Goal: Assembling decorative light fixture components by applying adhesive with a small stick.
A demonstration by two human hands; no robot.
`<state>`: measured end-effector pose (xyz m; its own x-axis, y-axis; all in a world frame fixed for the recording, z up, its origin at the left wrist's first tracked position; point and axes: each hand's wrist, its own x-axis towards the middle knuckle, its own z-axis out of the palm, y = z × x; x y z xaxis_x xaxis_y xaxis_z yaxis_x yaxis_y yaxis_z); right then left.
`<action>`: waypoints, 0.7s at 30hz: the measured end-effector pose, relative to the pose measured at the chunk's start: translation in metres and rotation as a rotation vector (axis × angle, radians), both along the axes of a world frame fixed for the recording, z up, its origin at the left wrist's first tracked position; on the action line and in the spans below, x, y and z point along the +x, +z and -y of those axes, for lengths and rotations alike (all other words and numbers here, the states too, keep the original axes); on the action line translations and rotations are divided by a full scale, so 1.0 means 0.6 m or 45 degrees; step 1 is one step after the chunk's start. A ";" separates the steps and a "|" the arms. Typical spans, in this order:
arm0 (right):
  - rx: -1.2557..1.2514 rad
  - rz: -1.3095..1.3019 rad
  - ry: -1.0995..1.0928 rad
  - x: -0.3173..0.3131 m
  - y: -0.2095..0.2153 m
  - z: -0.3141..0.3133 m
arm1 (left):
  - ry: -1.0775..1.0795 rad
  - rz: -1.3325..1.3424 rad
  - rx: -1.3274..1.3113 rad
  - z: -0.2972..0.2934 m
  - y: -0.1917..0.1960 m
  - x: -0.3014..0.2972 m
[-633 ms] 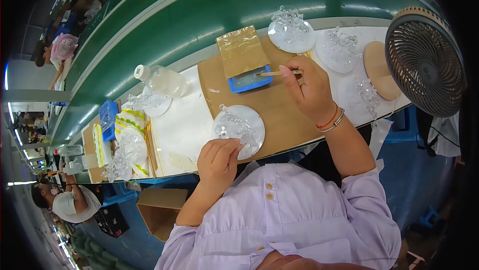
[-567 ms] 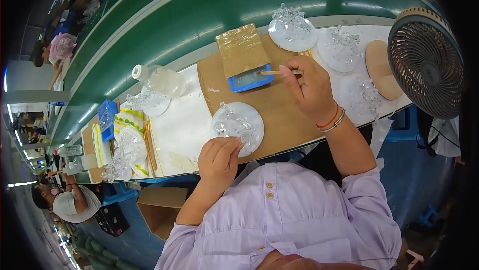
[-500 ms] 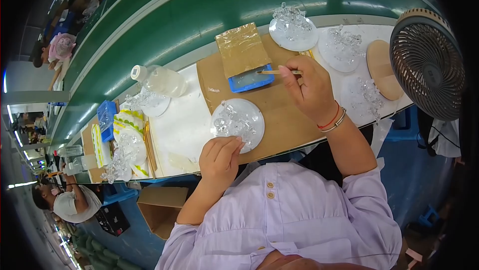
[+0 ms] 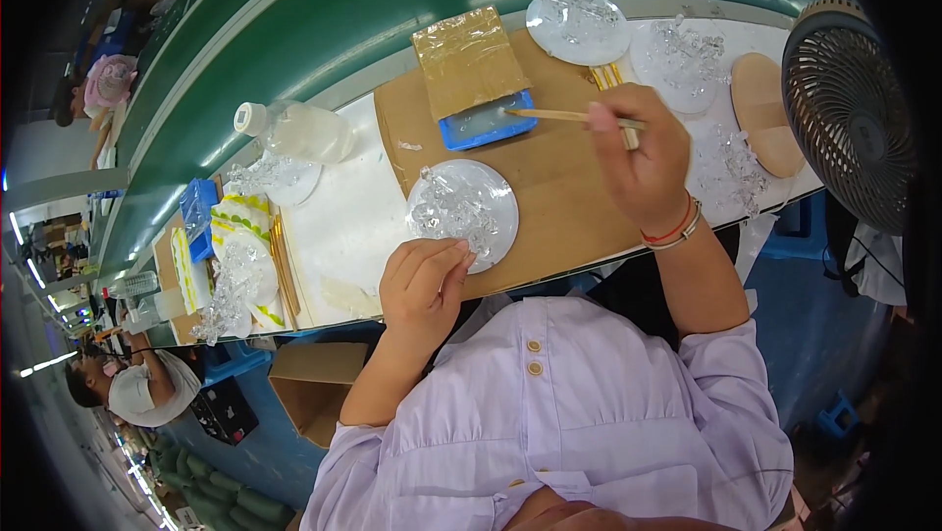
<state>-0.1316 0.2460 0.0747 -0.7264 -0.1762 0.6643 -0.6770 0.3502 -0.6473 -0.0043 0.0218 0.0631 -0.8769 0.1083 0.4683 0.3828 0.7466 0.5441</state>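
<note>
Work on the clear round disc (image 4: 463,209) looks to be midway. It lies on the brown board (image 4: 549,173) near the person, with a cluster of clear crystal-like pieces already seated on it. The left hand (image 4: 420,288) rests at its near rim, fingers curled together and touching the edge to steady it. The right hand (image 4: 643,153) pinches a thin wooden stick (image 4: 549,116) between thumb and fingers, its tip reaching left to the blue tray (image 4: 488,122) of clear liquid, which sits against a tape-wrapped cardboard block (image 4: 469,58).

Farther right on the counter (image 4: 343,207), several similar discs (image 4: 579,19) carry finished-looking clusters, so I judge those done. To the left lie a plastic bottle (image 4: 294,131) and another disc (image 4: 275,178) with loose pieces, seemingly waiting. A fan (image 4: 852,124) stands at far right.
</note>
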 end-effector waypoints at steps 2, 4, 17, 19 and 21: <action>-0.108 0.015 0.039 0.013 -0.003 -0.025 | -0.008 0.004 0.003 0.000 0.000 -0.002; -0.223 0.034 0.089 0.033 -0.002 -0.042 | -0.003 0.012 0.001 0.001 -0.002 0.000; -0.037 0.104 0.318 0.072 -0.054 -0.018 | 0.005 0.018 -0.038 -0.001 -0.002 0.002; -0.008 0.100 0.320 0.071 -0.052 -0.015 | 0.003 0.033 -0.050 -0.001 -0.002 0.003; 0.023 0.096 0.319 0.072 -0.051 -0.013 | 0.025 0.017 -0.051 -0.002 -0.004 0.002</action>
<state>-0.0886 0.2538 0.0439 -0.7061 -0.3683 0.6048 -0.6939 0.1898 -0.6946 -0.0030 0.0228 0.0609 -0.8853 0.1096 0.4519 0.3606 0.7754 0.5184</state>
